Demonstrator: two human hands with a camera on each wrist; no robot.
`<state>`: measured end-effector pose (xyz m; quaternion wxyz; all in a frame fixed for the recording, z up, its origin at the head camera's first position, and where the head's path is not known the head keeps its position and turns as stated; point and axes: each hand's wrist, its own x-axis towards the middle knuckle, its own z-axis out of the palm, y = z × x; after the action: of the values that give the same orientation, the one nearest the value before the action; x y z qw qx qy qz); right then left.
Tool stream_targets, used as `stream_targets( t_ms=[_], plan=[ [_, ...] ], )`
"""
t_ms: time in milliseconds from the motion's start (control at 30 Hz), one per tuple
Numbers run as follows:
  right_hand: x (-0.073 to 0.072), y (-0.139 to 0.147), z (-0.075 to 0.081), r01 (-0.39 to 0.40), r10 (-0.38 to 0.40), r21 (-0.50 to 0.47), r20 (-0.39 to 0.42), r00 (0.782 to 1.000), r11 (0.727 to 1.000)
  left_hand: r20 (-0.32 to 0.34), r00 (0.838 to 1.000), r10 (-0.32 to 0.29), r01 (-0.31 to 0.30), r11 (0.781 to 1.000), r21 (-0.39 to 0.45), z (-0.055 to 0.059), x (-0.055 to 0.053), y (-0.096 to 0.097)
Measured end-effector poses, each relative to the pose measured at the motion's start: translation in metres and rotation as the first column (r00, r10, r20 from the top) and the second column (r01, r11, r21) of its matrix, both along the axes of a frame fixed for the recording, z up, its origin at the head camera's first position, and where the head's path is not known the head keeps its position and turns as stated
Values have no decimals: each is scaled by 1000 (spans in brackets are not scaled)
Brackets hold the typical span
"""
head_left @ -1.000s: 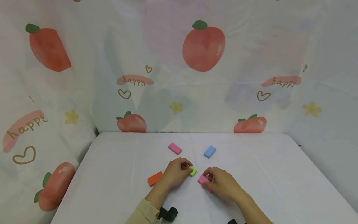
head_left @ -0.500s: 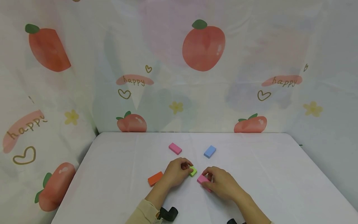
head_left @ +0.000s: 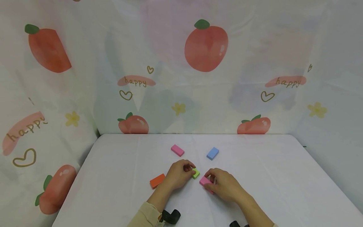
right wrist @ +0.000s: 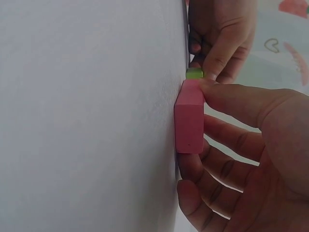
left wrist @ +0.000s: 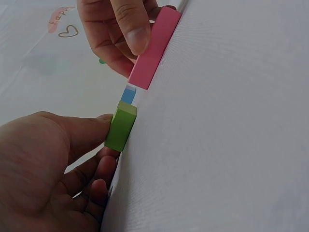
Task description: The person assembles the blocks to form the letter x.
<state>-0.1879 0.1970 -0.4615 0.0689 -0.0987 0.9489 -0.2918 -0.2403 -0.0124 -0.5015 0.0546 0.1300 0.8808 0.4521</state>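
Observation:
Between thumb and fingers my left hand (head_left: 179, 174) pinches a light green block (head_left: 195, 173), which rests on the white table. Its near end shows in the left wrist view, where the green block (left wrist: 121, 126) sits against the thumb; the fingers hide the rest. To the right, my right hand (head_left: 225, 185) pinches a pink block (head_left: 206, 183) by its sides, low on the tabletop. A small gap separates the pink and green blocks in the head view. In the right wrist view the pink block (right wrist: 189, 126) lies in front of the green one.
An orange block (head_left: 157, 181) lies left of my left wrist, partly behind the arm. Farther back on the white table (head_left: 255, 164) are a second pink block (head_left: 177, 150) and a blue block (head_left: 212, 153). A printed curtain (head_left: 170, 56) stands behind the table.
My right hand has slid the pink block very slightly left and away from me, toward the green block. My left hand and the other blocks have stayed in place.

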Motion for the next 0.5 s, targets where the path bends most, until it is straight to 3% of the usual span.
stream_targets(
  t_ms=[500],
  plan=[
    [-4,-5,-1,9,-9,8,-4,1000,1000,6,1000,-3,3,1000,-1,1,0,-1]
  ],
)
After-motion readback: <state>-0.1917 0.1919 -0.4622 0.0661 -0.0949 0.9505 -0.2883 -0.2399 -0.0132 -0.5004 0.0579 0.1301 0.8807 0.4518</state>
